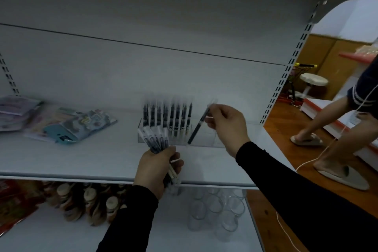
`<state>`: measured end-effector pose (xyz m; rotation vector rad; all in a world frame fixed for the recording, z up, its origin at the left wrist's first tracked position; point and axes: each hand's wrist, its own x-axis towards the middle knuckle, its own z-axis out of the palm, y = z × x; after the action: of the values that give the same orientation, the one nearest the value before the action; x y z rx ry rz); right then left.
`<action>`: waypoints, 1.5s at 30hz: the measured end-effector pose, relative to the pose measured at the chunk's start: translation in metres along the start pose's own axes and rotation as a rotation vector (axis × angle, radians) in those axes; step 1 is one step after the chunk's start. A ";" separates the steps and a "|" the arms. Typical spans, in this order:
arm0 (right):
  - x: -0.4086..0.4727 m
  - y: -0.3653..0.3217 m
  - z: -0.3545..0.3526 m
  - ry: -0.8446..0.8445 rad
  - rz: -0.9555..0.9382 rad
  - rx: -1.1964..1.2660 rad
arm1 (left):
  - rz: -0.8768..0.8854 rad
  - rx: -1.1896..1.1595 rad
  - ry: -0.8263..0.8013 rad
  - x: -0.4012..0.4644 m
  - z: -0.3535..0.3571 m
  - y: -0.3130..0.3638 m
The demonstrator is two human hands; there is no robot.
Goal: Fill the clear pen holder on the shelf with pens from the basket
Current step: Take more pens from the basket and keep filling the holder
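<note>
Right hand (226,127) fingers pinch one pen (198,125) above the clear holder (204,139); left hand (156,168) grips a pen bundle (155,139).

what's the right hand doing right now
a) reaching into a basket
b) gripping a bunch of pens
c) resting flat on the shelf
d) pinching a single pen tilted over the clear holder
d: the right hand pinches one pen by its top end, slanted above the clear pen holder, while the left hand grips the bunch of pens.
</note>
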<state>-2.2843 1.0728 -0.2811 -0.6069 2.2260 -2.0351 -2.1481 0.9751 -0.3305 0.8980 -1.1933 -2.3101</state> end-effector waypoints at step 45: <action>0.022 0.023 0.026 -0.061 -0.229 -0.489 | -0.025 -0.007 -0.010 0.003 -0.003 0.008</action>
<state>-2.3019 1.0423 -0.3021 -0.9855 2.7391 -1.5122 -2.1475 0.9670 -0.3262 0.9046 -1.1841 -2.3398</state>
